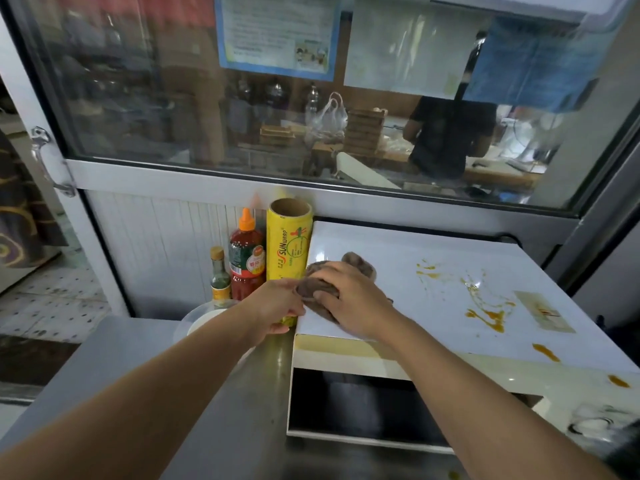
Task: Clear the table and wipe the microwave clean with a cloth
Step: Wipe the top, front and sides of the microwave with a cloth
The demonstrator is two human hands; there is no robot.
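A white microwave (pixel 433 299) stands on a steel table (pixel 221 393), its dark door facing me. Orange sauce smears (pixel 485 317) streak the right half of its top. A brown-grey cloth (pixel 318 285) lies bunched on the top's left front corner. My right hand (pixel 353 303) lies palm-down on the cloth, fingers curled over it. My left hand (pixel 273 310) sits at the microwave's left edge, its fingertips pinching the cloth's left end.
Left of the microwave stand a yellow roll of cling wrap (pixel 289 251), a red sauce bottle (pixel 246 261) and a small glass bottle (pixel 220 275). A clear plastic container (pixel 197 320) sits under my left forearm. A glass window and white wall panel rise behind.
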